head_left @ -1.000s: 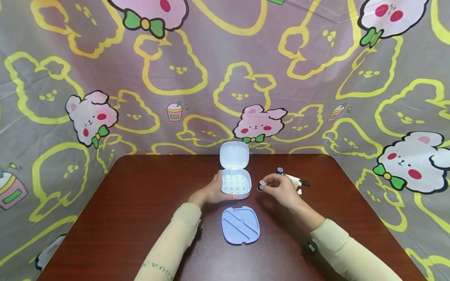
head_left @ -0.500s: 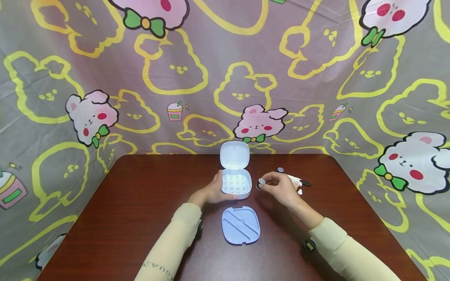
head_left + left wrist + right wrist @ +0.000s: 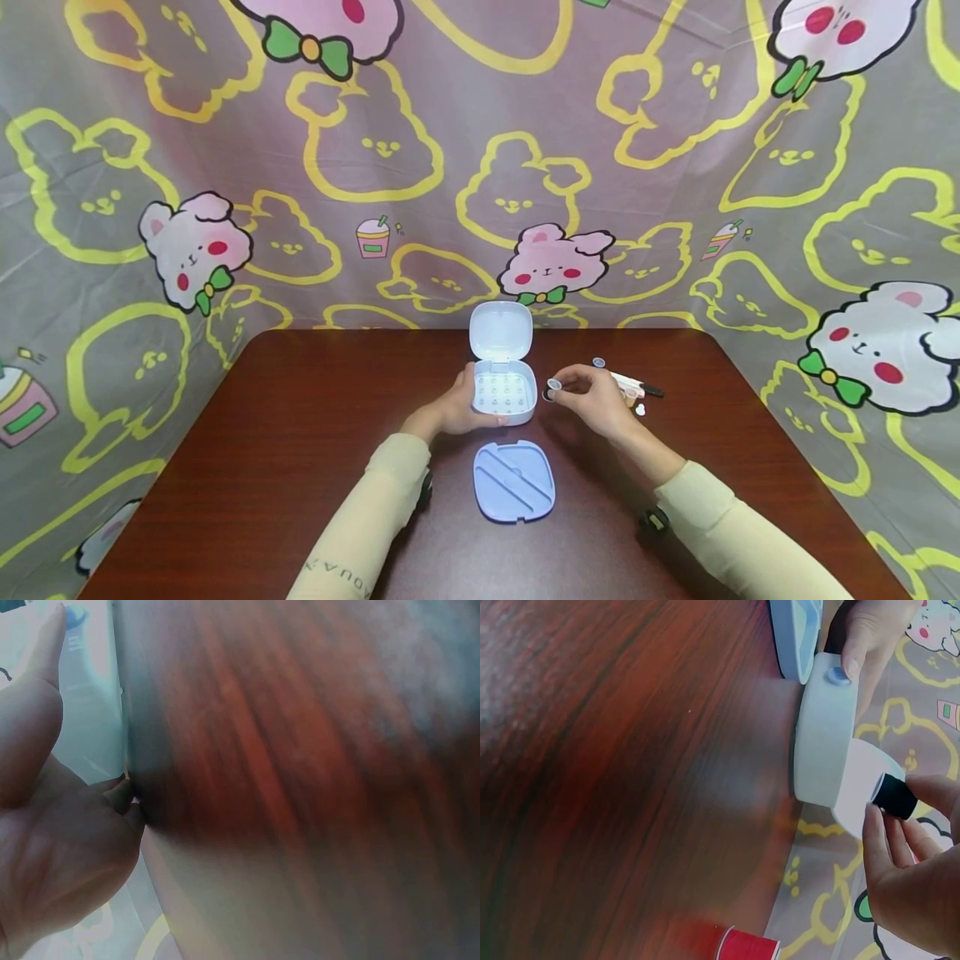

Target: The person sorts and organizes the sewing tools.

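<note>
A white plastic box point(image 3: 529, 408) with its hinged lid point(image 3: 500, 332) raised stands mid-table, rows of small pegs inside. My left hand point(image 3: 452, 407) grips the box's left side, its thumb along the front. In the left wrist view that hand point(image 3: 67, 825) shows at the edge, with little of the box. Just right of the box, my right hand point(image 3: 597, 402) pinches a spool of black thread point(image 3: 897, 797) between thumb and fingertips. The spool is held above the tabletop, apart from the box.
In front of the box lies a light blue tray point(image 3: 513, 483) with slanted grooves. Behind the right hand are another spool point(image 3: 598, 363), a white tool with a black tip point(image 3: 651, 390) and a small white piece point(image 3: 640, 409). A red thread spool point(image 3: 748, 945) appears in the right wrist view.
My right hand has shifted slightly left and up with the black thread spool, bringing it closer to the box. The left hand, box and blue tray have stayed put.
</note>
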The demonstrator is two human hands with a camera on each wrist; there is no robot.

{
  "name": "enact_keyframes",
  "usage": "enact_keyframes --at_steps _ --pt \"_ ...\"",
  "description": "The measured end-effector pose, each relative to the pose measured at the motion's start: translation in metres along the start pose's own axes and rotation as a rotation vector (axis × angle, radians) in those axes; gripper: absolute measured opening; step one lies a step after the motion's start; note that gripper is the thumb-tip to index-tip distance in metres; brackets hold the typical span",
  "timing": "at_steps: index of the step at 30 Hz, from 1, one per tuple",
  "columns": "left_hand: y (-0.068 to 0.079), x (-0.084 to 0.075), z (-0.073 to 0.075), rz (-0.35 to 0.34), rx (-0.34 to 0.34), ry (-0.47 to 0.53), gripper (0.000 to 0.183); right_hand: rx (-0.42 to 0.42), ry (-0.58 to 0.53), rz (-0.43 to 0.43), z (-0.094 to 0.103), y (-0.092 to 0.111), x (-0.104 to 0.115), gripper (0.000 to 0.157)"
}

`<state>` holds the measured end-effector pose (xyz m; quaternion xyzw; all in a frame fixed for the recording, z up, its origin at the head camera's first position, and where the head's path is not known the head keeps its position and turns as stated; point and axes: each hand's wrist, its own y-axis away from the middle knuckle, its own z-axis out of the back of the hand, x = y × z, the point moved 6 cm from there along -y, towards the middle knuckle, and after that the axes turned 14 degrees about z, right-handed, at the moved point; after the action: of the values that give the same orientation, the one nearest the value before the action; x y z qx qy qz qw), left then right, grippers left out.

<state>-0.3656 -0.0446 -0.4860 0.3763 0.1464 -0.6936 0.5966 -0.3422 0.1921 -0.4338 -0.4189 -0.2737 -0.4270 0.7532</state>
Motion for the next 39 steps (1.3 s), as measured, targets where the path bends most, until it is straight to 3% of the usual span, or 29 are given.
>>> enact_keyframes --at_steps 39 --pt "-0.001 0.003 -0.002 0.025 0.019 -0.002 0.125 -0.017 0.003 0.018 -0.022 -0.021 0.008 0.020"
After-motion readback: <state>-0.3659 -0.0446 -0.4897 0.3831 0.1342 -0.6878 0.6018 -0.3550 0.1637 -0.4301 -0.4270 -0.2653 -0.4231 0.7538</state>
